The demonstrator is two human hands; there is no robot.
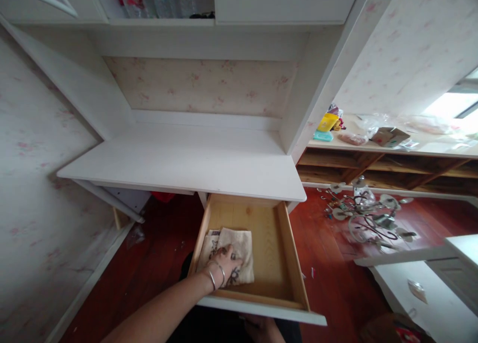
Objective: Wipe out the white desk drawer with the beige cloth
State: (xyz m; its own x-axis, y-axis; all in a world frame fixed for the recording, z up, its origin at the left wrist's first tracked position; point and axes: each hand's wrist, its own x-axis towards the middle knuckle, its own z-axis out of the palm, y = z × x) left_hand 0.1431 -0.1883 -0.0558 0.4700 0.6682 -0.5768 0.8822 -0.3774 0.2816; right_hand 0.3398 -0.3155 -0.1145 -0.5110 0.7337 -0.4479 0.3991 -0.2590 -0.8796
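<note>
A desk drawer point(269, 253) of pale wood is pulled out. Inside it, toward the left, lies a folded beige cloth point(244, 238) with dark printed patterns. My left hand point(226, 263), with bangles at its wrist, presses down on this cloth, fingers curled over it; the fingertips partly hide against the fabric. Below the white drawer front point(261, 313) my right hand point(257, 324) shows only in part, in shadow. Its fingers are mostly hidden, so I cannot see whether it grips anything.
Above the drawer is a white desktop point(194, 159) with an overhead cabinet point(280, 7). On the red wood floor point(328, 283) at right lies a chandelier point(369, 213). A long low shelf unit point(336, 159) carries bags and a box point(390, 136). White furniture point(429, 288) stands at lower right.
</note>
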